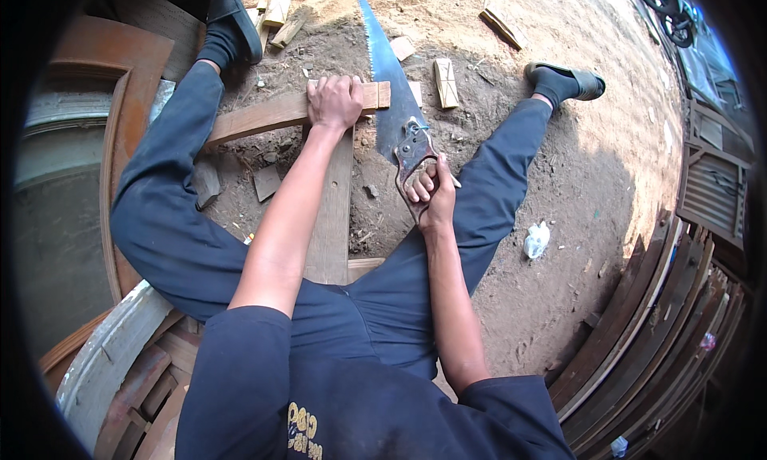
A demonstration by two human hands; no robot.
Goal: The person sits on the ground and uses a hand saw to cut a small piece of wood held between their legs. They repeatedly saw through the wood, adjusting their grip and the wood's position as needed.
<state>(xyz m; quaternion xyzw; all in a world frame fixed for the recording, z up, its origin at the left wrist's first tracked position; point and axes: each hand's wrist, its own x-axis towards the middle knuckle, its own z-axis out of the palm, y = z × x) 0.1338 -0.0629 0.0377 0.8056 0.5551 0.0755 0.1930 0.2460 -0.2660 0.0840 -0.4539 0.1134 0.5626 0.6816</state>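
left hand [335, 102] curled over wooden strip [260, 123] at far end of plank [329, 212]; right hand [434, 192] wrapped round saw handle [415, 146], right of strip.

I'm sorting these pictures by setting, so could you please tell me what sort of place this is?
Probably an outdoor woodworking yard: dirt ground, a handsaw in the right hand, and many long boards.

1. A brown wooden plank [264, 122] is laid crosswise over a lower board [329, 212], a thin line seen near its right end
2. A handsaw [393, 124] is pointed away, its bluish toothed blade partly covered by that end
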